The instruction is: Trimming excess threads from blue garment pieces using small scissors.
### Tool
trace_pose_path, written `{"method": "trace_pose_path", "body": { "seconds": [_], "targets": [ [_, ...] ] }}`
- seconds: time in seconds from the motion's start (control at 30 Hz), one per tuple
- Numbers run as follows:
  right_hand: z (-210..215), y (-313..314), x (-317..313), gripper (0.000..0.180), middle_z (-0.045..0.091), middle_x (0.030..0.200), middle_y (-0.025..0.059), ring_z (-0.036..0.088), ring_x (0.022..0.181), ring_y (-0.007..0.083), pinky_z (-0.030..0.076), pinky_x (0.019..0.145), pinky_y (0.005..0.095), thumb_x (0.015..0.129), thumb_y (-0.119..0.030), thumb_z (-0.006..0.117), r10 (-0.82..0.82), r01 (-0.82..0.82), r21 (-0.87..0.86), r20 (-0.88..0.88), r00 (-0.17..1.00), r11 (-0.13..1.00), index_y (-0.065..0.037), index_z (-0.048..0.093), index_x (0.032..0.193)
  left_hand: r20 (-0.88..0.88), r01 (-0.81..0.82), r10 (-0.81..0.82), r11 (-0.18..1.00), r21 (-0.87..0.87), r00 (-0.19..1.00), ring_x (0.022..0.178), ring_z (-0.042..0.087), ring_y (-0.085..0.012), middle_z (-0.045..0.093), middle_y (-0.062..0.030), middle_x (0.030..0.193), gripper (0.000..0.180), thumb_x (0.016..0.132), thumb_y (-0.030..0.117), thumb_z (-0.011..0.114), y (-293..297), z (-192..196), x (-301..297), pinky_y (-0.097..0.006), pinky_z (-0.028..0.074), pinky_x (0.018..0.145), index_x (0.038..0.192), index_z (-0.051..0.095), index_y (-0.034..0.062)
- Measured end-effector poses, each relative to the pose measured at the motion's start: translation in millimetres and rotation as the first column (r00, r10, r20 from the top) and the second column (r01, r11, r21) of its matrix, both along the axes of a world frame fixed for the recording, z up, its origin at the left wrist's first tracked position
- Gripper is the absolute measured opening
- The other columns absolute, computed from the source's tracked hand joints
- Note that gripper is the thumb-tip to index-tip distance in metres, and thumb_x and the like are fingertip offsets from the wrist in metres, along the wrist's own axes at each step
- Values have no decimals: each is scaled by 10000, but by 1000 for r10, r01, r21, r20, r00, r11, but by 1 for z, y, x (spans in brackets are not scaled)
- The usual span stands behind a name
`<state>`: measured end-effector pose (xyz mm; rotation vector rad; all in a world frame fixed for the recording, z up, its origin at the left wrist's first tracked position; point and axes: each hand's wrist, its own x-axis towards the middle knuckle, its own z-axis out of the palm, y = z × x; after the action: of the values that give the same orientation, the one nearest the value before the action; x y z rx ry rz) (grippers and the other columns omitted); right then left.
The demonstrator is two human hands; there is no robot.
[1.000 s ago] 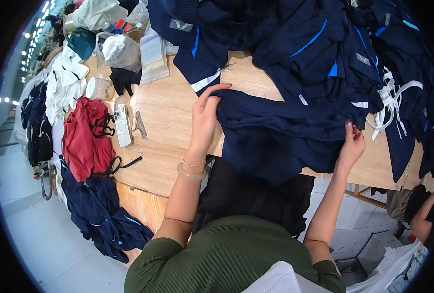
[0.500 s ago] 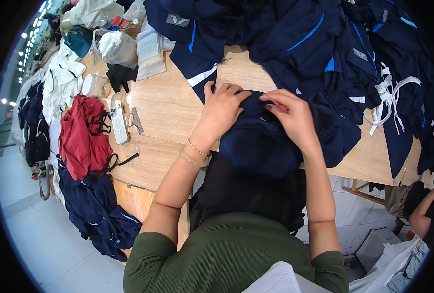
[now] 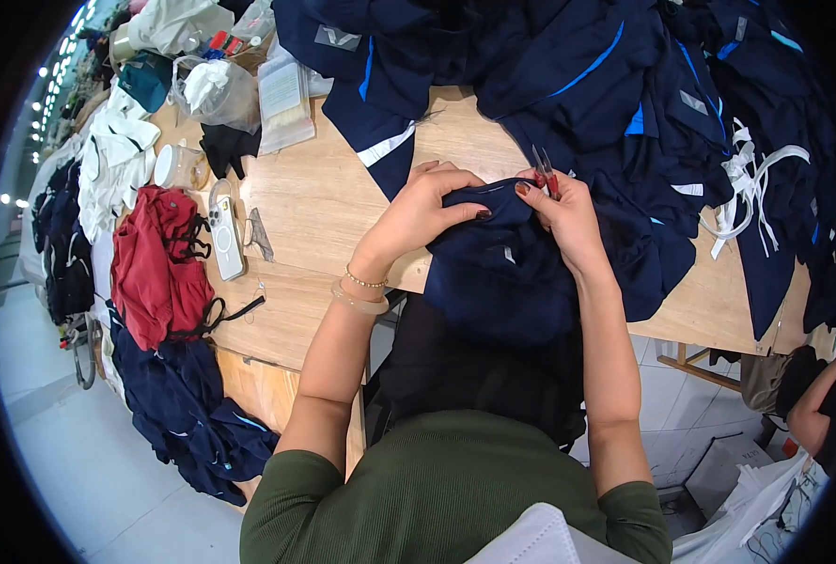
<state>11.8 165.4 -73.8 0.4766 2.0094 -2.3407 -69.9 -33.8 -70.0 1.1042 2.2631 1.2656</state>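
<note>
A navy garment point(image 3: 498, 282) hangs over the table's near edge onto my lap, with a small white tag on it. My left hand point(image 3: 422, 211) is closed on its raised upper edge, thumb in front and fingers behind. My right hand point(image 3: 568, 214) pinches the same edge a little to the right. Tucked in that hand is a pair of thread snips point(image 3: 546, 177) with red on the handles, its metal blades pointing up and away from the cloth. The fingers behind the fabric are partly hidden.
Navy garments with blue piping point(image 3: 578, 75) are heaped at the back and right, with white cords point(image 3: 747, 188) on them. To the left lie a red garment point(image 3: 159, 268), a phone point(image 3: 227, 235), a plastic jar point(image 3: 181, 166) and bags. Another person's arm point(image 3: 817, 399) shows far right.
Both hands have lifted and turned the garment's edge upward. The snips, mostly hidden in my right hand before, now point up with blades showing. My left hand has rolled into a thumb-front pinch.
</note>
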Motion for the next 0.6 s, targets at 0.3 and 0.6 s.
{"method": "trace_pose_path", "body": {
  "seconds": [0.3, 0.6],
  "targets": [
    [-4, 1, 5, 124, 634, 824, -18, 532, 770, 32, 431, 723, 191, 860, -47, 672, 4, -3, -14, 38, 999, 1000, 49, 664, 938, -208, -374, 400, 914, 156, 893, 788, 597, -203, 602, -82, 978, 203, 756, 7, 727, 18, 24, 34, -277, 475, 685, 948, 661, 9],
    [-14, 1, 7, 131, 474, 628, -103, 317, 490, -19, 202, 448, 185, 877, -93, 662, 11, -11, 38, -14, 1000, 999, -16, 664, 983, -282, -384, 437, 896, 225, 854, 715, 604, -234, 575, -85, 836, 152, 760, -10, 701, 27, 10, 41, -321, 482, 635, 906, 676, 22]
  ]
}}
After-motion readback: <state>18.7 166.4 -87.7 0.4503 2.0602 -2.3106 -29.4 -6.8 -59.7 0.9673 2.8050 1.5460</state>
